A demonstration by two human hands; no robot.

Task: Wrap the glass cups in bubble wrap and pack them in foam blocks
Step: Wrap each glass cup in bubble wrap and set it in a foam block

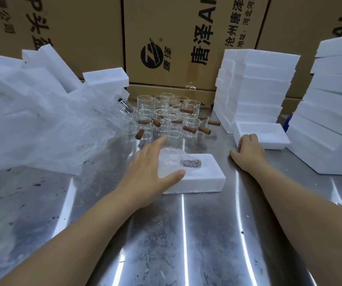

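Note:
A white foam block [205,178] lies at the table's middle with a bubble-wrapped glass cup [176,162] set in its hollow; the cup's brown handle shows through the wrap. My left hand [151,168] lies flat over the block's left side, fingers straight, thumb on the front rim. My right hand [248,149] rests on the table with its fingers curled over the near edge of a second foam block [269,135]. Several bare glass cups [170,118] with wooden handles stand behind. A heap of bubble wrap [42,131] fills the left.
Stacks of foam blocks stand at the right [254,85] and far right [331,104]; loose foam blocks [104,79] lean at the back left. Cardboard boxes [186,38] wall the back. The steel table [166,234] stretches toward me.

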